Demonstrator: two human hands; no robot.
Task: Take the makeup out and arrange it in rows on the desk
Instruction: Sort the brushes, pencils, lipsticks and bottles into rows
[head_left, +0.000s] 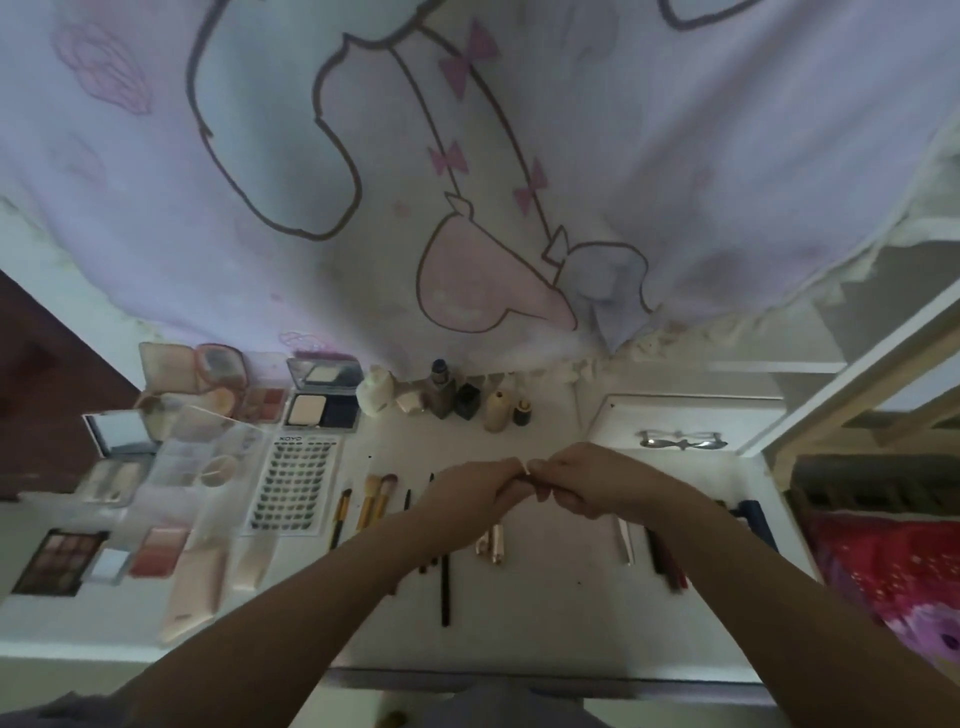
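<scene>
In the head view, the left hand (470, 491) and right hand (587, 480) meet above the middle of the white bench (545, 613), fingers (519, 467) curled tight and touching; what they pinch cannot be told. Makeup lies in rows: palettes (322, 410) far left, bottles (441, 395) along the far edge, brushes (374, 499) just left of the hands, pencils (662, 556) near right.

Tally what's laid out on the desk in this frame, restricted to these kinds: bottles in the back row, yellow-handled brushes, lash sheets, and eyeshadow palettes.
Bottles in the back row: 6
Yellow-handled brushes: 3
Lash sheet: 1
Eyeshadow palette: 1
Total: 11
The hands hide some of the desk, so anything beneath them is not counted.
</scene>
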